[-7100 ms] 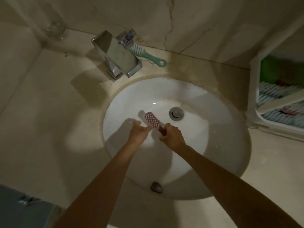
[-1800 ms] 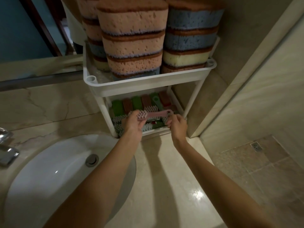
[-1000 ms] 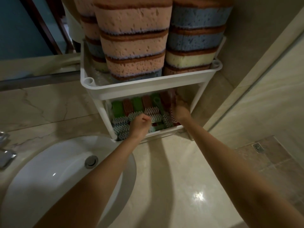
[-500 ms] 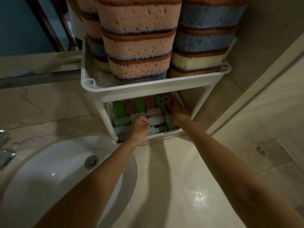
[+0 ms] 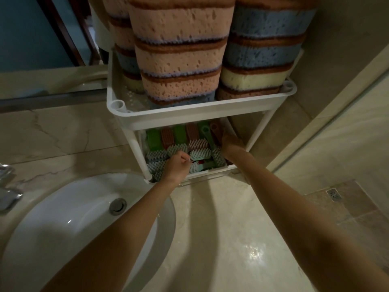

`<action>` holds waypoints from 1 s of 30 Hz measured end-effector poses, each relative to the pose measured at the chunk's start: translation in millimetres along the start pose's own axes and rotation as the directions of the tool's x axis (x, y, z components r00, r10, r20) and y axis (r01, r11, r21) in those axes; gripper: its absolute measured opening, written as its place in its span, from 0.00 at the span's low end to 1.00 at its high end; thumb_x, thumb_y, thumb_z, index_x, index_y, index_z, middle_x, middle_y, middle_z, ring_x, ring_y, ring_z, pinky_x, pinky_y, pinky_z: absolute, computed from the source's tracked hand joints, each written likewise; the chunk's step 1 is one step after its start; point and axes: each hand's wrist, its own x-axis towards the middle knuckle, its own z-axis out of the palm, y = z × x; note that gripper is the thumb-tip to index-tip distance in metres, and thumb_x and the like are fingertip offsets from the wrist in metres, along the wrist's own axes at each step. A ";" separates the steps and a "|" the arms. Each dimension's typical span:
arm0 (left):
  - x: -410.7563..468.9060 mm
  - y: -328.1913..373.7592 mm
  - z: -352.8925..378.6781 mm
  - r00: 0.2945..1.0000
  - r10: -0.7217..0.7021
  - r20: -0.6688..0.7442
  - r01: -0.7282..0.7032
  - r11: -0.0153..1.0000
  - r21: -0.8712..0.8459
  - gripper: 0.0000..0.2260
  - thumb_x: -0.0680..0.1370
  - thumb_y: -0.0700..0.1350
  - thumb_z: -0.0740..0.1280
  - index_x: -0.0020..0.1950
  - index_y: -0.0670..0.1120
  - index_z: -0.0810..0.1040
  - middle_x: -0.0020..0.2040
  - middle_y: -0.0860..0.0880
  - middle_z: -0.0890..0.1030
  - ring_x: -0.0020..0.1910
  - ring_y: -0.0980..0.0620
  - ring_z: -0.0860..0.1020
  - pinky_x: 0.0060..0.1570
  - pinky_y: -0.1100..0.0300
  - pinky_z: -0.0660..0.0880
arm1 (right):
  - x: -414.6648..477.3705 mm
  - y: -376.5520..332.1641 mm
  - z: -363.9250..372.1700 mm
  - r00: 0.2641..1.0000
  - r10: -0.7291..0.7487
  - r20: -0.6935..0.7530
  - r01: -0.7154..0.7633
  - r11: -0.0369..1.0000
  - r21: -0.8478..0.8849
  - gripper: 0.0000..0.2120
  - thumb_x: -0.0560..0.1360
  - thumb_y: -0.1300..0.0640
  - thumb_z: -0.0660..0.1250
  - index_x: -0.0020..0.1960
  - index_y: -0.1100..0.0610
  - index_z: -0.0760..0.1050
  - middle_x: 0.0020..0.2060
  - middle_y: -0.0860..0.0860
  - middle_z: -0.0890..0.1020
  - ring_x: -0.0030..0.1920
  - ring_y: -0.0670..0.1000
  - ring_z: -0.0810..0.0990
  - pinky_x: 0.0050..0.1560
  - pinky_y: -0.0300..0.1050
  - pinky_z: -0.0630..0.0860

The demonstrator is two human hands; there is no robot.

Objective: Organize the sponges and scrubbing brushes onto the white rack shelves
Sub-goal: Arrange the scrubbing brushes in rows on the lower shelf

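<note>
A white rack (image 5: 189, 116) stands on the counter beside the sink. Its upper shelf holds tall stacks of sponges: a pink stack (image 5: 181, 60) and a blue and yellow stack (image 5: 263, 53). The lower shelf is packed with green and pink scrubbing brushes (image 5: 197, 144), bristles up. My left hand (image 5: 176, 167) is curled at the shelf's front edge, touching the bristles. My right hand (image 5: 230, 144) reaches into the right end of the lower shelf, next to a pink brush handle (image 5: 215, 129) and a green one (image 5: 207, 135). Its fingers are hidden under the upper shelf.
A white oval sink (image 5: 63, 228) with a metal drain (image 5: 117, 205) lies at the lower left, and a chrome faucet (image 5: 6, 192) sits at the left edge. A mirror (image 5: 31, 32) is behind the rack. To the right, the tiled floor has a drain (image 5: 334, 194).
The pink brush went from the sink to the rack. My left hand let go of it, and my right hand pushed it into the right end of the lower shelf. Little has moved in the last half second.
</note>
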 end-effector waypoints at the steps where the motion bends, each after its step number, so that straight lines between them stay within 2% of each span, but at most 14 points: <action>1: 0.1 -0.5 0.0 1.000 0.005 0.003 -0.005 1.000 0.004 0.07 0.78 0.39 0.60 0.53 0.40 0.75 0.54 0.40 0.79 0.54 0.43 0.77 0.54 0.53 0.73 | 0.2 -0.2 -1.1 1.000 0.004 -0.007 -0.003 1.000 0.022 0.14 0.80 0.60 0.55 0.65 0.59 0.65 0.58 0.58 0.78 0.57 0.57 0.78 0.56 0.49 0.75; 4: 0.8 -1.6 0.0 1.000 0.015 0.002 -0.015 1.000 0.012 0.07 0.78 0.39 0.60 0.53 0.40 0.76 0.54 0.40 0.79 0.54 0.43 0.76 0.54 0.54 0.73 | 0.9 -0.6 -6.1 1.000 -0.009 0.002 0.008 0.999 0.047 0.14 0.81 0.58 0.54 0.65 0.59 0.66 0.57 0.59 0.78 0.57 0.58 0.78 0.54 0.49 0.75; 7: 0.8 -2.9 0.3 1.000 0.026 0.006 -0.027 1.000 0.015 0.07 0.78 0.39 0.60 0.52 0.40 0.76 0.54 0.41 0.79 0.54 0.44 0.76 0.53 0.55 0.73 | -1.1 0.4 -9.1 0.997 -0.011 0.076 0.013 1.000 -0.023 0.13 0.80 0.60 0.56 0.62 0.62 0.70 0.56 0.59 0.79 0.55 0.57 0.78 0.49 0.45 0.73; 11: 0.6 -4.0 0.6 0.999 0.034 0.009 -0.034 0.999 0.033 0.08 0.78 0.39 0.60 0.53 0.40 0.76 0.55 0.41 0.79 0.55 0.44 0.76 0.53 0.55 0.73 | -3.2 1.6 -10.2 0.994 0.020 0.110 -0.016 0.999 -0.029 0.12 0.79 0.64 0.56 0.60 0.65 0.71 0.53 0.59 0.78 0.56 0.57 0.78 0.55 0.46 0.76; 14: 0.3 -4.5 0.8 0.999 0.037 0.006 -0.037 0.998 0.042 0.08 0.78 0.40 0.60 0.52 0.41 0.77 0.54 0.42 0.80 0.55 0.44 0.77 0.53 0.56 0.72 | -5.5 3.3 -10.1 0.994 0.027 0.110 -0.024 0.999 -0.031 0.12 0.78 0.64 0.56 0.60 0.65 0.72 0.53 0.60 0.79 0.55 0.58 0.79 0.55 0.47 0.76; 22: -1.9 -4.0 3.1 0.998 0.065 -0.021 -0.062 0.994 0.087 0.08 0.78 0.39 0.60 0.52 0.39 0.77 0.54 0.41 0.81 0.54 0.44 0.77 0.53 0.57 0.72 | -15.7 7.1 -0.7 0.998 -0.030 0.061 0.036 0.994 -0.100 0.15 0.78 0.65 0.55 0.64 0.65 0.69 0.60 0.61 0.77 0.60 0.59 0.76 0.58 0.46 0.73; 30: -6.6 -4.1 3.0 0.996 0.087 -0.012 -0.085 0.988 0.128 0.09 0.79 0.40 0.60 0.54 0.39 0.77 0.55 0.41 0.80 0.56 0.45 0.76 0.54 0.58 0.71 | -22.0 13.9 7.9 0.996 -0.066 -0.066 0.060 0.995 -0.085 0.17 0.79 0.65 0.53 0.67 0.63 0.66 0.61 0.61 0.76 0.61 0.59 0.76 0.58 0.50 0.73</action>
